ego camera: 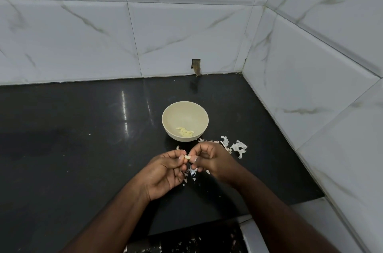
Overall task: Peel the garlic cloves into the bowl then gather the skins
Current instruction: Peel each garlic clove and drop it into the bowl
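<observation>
Marbled white tiles (176,31) wall in a corner, and a glossy black bench (83,128) runs along their foot.

From the head camera, a cream bowl (185,121) stands near the middle of the bench, well clear of the wall, with a small heap of peeled cloves (185,132) lying at its bottom. Just in front of the bowl, both hands are raised close together. The left hand (163,172) pinches a pale garlic clove (187,157) between thumb and fingertips, so its grip is clamped on the clove. The right hand (209,159) has its fingers curled in at the clove's other end; it looks to be pinching the clove or a bit of skin on it, though the contact is too small to tell for sure. Loose white skins (238,148) lie scattered on the bench to the right of the bowl, with more scraps under the hands (191,173) and a few flakes on the dark floor (182,242) below the bench edge.

Judging by this, the peeling step is in hand: the clove already shows bare and pale, so it seems nearly stripped. The next move calls for freeing any last skin, then carrying the clove forward over the rim and dropping it in with the others. Gathering the skins has not yet begun, and it will need a sweep on both sides of the bowl.
</observation>
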`<act>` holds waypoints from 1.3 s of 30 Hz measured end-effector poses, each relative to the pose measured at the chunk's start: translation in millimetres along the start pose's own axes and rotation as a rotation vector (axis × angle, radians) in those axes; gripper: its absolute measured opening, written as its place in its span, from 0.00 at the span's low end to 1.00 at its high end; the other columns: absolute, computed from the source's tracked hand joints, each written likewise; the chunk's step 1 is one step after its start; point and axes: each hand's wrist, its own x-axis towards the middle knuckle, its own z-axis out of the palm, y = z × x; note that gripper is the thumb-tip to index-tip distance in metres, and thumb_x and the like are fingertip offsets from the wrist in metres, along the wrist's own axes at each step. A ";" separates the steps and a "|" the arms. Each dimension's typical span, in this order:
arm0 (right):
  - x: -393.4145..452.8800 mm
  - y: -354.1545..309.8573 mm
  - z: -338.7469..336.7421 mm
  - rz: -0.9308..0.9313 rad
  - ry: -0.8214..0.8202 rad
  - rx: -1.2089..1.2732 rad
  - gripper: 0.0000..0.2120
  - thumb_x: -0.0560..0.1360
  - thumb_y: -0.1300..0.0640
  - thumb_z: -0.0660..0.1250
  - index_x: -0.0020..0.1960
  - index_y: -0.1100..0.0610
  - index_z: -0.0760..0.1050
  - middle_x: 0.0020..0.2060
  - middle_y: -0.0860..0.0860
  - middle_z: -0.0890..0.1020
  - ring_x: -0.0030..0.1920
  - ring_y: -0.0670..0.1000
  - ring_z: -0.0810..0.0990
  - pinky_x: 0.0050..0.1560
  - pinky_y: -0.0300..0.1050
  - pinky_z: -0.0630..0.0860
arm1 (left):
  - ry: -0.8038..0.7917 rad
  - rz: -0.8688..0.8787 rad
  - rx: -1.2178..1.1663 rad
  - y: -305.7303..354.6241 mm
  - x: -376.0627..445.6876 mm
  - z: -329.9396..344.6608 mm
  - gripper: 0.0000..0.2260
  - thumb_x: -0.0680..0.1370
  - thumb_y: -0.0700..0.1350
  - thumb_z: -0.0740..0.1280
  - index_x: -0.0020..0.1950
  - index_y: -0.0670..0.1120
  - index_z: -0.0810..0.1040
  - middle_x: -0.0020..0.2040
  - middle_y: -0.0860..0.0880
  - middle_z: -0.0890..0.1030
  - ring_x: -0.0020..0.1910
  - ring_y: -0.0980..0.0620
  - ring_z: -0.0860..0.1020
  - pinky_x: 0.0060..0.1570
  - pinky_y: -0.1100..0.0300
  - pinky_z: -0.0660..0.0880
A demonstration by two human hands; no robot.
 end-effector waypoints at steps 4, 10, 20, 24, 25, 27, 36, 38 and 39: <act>-0.9 -2.4 1.1 -0.017 -0.038 -0.013 0.05 0.78 0.70 0.66 0.47 0.62 0.76 0.34 0.49 0.83 0.37 0.47 0.80 0.38 0.41 0.74 | -0.061 -0.038 0.009 -0.7 -0.1 -5.1 0.05 0.76 0.36 0.66 0.49 0.41 0.80 0.40 0.44 0.79 0.35 0.54 0.77 0.33 0.64 0.74; 2.0 0.7 2.6 -0.026 0.109 -0.023 0.02 0.78 0.68 0.68 0.48 0.65 0.79 0.36 0.56 0.83 0.34 0.48 0.78 0.36 0.39 0.75 | 0.142 0.181 0.135 -3.4 6.8 5.9 0.09 0.78 0.29 0.64 0.53 0.40 0.80 0.41 0.41 0.83 0.36 0.52 0.82 0.31 0.65 0.77; 4.1 11.1 3.3 -0.038 0.280 -0.311 0.03 0.74 0.54 0.71 0.45 0.52 0.82 0.34 0.47 0.85 0.35 0.52 0.82 0.43 0.53 0.80 | 0.245 0.309 0.252 -5.7 11.3 13.3 0.08 0.75 0.31 0.71 0.53 0.39 0.80 0.44 0.40 0.83 0.39 0.51 0.80 0.33 0.66 0.75; 4.6 9.2 7.2 0.024 0.312 -0.228 0.03 0.74 0.61 0.72 0.42 0.55 0.82 0.30 0.47 0.83 0.32 0.45 0.80 0.37 0.46 0.79 | 0.272 0.373 0.289 -6.7 13.6 12.3 0.09 0.72 0.29 0.73 0.48 0.40 0.80 0.44 0.36 0.82 0.37 0.49 0.78 0.33 0.64 0.75; 5.0 8.2 8.9 0.052 0.323 -0.183 0.04 0.74 0.63 0.72 0.41 0.57 0.82 0.29 0.48 0.82 0.32 0.46 0.79 0.36 0.44 0.77 | 0.280 0.394 0.311 -7.5 14.2 11.6 0.09 0.72 0.29 0.73 0.48 0.40 0.80 0.44 0.35 0.83 0.36 0.50 0.78 0.34 0.63 0.75; 6.0 5.7 12.0 0.120 0.344 -0.070 0.04 0.75 0.66 0.70 0.42 0.61 0.81 0.28 0.52 0.82 0.31 0.49 0.78 0.33 0.41 0.74 | 0.294 0.441 0.359 -9.0 15.3 10.4 0.09 0.72 0.29 0.73 0.46 0.40 0.80 0.45 0.35 0.84 0.36 0.49 0.79 0.37 0.60 0.76; 9.3 -3.7 14.9 0.411 0.277 0.483 0.05 0.77 0.67 0.65 0.44 0.62 0.77 0.32 0.55 0.79 0.29 0.48 0.77 0.30 0.38 0.72 | 0.299 0.577 0.469 -12.6 17.3 8.1 0.09 0.72 0.28 0.73 0.45 0.40 0.80 0.43 0.40 0.86 0.43 0.50 0.84 0.45 0.59 0.80; 8.9 -5.2 14.3 0.453 0.231 0.515 0.06 0.79 0.65 0.64 0.44 0.61 0.77 0.32 0.53 0.79 0.30 0.47 0.76 0.32 0.38 0.72 | 0.299 0.594 0.478 -12.6 17.5 9.6 0.09 0.72 0.27 0.72 0.46 0.39 0.80 0.43 0.41 0.86 0.42 0.52 0.84 0.44 0.62 0.80; 8.8 -5.2 13.9 0.453 0.220 0.514 0.06 0.80 0.64 0.63 0.44 0.61 0.77 0.33 0.53 0.79 0.30 0.47 0.77 0.32 0.38 0.72 | 0.296 0.597 0.478 -12.2 17.9 9.5 0.09 0.72 0.27 0.72 0.46 0.39 0.80 0.43 0.42 0.86 0.42 0.52 0.84 0.43 0.63 0.80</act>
